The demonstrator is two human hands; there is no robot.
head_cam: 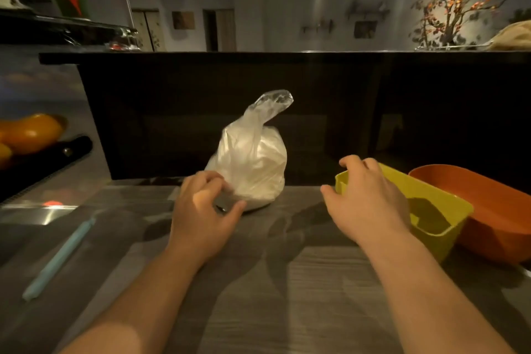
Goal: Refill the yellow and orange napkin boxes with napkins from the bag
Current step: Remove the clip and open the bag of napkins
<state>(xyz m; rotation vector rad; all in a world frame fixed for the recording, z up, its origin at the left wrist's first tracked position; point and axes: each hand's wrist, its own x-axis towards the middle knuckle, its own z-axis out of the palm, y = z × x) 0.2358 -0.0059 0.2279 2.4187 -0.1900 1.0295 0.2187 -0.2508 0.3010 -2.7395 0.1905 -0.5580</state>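
Note:
A clear plastic bag (pixel 254 162) full of white napkins stands on the counter, its twisted neck sticking up. My left hand (pixel 202 211) is at the bag's lower left, fingers curled against the plastic. The yellow napkin box (pixel 436 210) sits to the right, looking empty inside. My right hand (pixel 366 198) lies over the box's near left corner, with its fingers curved over the rim. The orange napkin box (pixel 488 210) stands just right of the yellow one, touching it, and also looks empty.
A pale blue pen (pixel 59 259) lies on the wood-grain counter (pixel 287 296) at the left. Oranges (pixel 30 132) sit on a dark tray at the far left. A raised black counter ledge (pixel 258 57) walls off the back.

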